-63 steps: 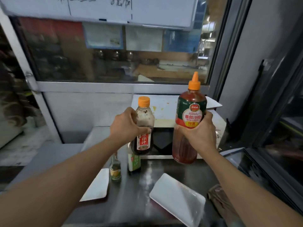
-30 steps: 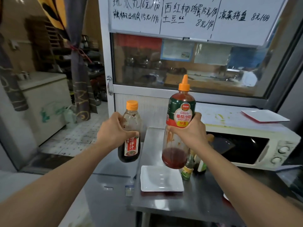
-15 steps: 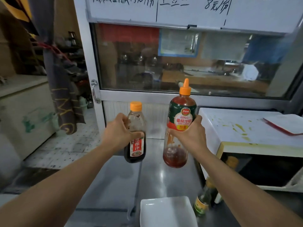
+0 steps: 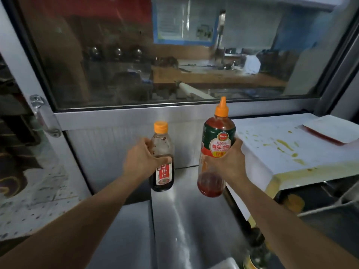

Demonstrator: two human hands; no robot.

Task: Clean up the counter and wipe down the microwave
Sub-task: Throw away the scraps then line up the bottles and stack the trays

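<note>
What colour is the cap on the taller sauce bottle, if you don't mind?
Orange, a pointed nozzle cap on the taller bottle; the head view shows it.

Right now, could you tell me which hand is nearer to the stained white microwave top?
Right. The right hand, holding the tall red sauce bottle, is beside the stained white microwave top; the left hand holds the dark sauce bottle farther left.

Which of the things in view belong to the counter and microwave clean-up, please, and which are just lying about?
Job:
stained white microwave
steel counter
dark sauce bottle, left hand
tall red ketchup bottle, right hand

Lying about:
metal door latch
tiled floor
</note>
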